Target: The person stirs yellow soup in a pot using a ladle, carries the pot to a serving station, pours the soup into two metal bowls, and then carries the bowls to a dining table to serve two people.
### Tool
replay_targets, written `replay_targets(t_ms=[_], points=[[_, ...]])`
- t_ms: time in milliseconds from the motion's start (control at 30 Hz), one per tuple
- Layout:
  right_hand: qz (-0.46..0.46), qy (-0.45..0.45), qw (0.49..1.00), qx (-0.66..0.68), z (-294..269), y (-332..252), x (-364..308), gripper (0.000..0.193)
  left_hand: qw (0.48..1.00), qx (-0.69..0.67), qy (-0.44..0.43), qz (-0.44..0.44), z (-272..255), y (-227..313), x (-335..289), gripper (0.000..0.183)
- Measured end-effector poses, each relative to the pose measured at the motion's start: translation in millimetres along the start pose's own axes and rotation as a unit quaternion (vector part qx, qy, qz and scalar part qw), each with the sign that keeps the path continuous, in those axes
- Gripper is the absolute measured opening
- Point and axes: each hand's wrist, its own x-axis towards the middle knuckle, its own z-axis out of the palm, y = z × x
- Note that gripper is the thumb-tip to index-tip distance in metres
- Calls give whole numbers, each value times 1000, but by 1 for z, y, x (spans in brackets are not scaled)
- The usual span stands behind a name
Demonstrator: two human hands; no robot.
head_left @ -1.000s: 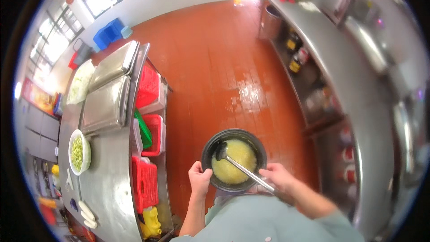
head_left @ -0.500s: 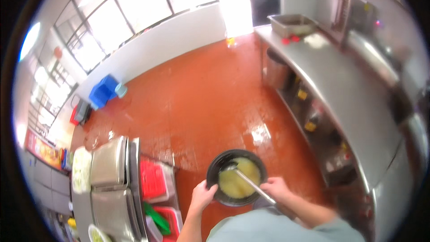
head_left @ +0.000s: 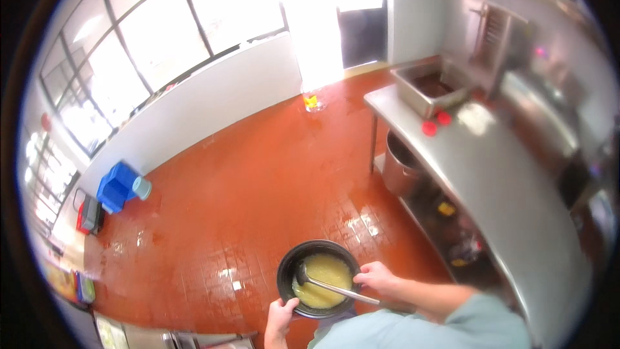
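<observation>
Indoors, a wet red-brown tiled floor [head_left: 219, 174] spreads across the middle of the frame, below bright, dark-framed windows [head_left: 165, 35] at upper left. A long steel counter [head_left: 497, 181] curves down the right side, facing a low white wall [head_left: 213, 98]. At bottom center right stands a person in a pale blue-green shirt [head_left: 429, 327].

Toward the upper right, a rectangular steel pan [head_left: 413, 95] sits on the counter's far end. At lower center, a round black pot [head_left: 283, 278] containing cloudy yellow liquid [head_left: 332, 269] is held above the floor, while a tall steel pot [head_left: 398, 174] stands beneath the counter. Blue crates [head_left: 115, 189] rest by the wall at left.

The person's left hand [head_left: 281, 315] grips the black pot's lower-left rim, thumb on top; the right hand [head_left: 378, 276] closes on its right rim, some fingers hidden. A metal ladle [head_left: 339, 289] lies with its bowl in the liquid, its handle crossing the lower-right rim toward the right forearm.

Near the bright doorway, a clear container [head_left: 313, 101] bears a yellow label; another yellow patch [head_left: 446, 209] shows under the counter. Any lettering on either is too blurred to read.
</observation>
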Motion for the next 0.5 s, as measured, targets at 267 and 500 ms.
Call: replay_targets(t_ms=[267, 500], points=[[-6, 140, 990, 29, -52, -157, 106, 16, 988, 50, -145, -27, 71, 181, 180, 59], [-83, 184, 974, 105, -131, -300, 277, 17, 935, -142, -325, -7, 132, 305, 403, 61]])
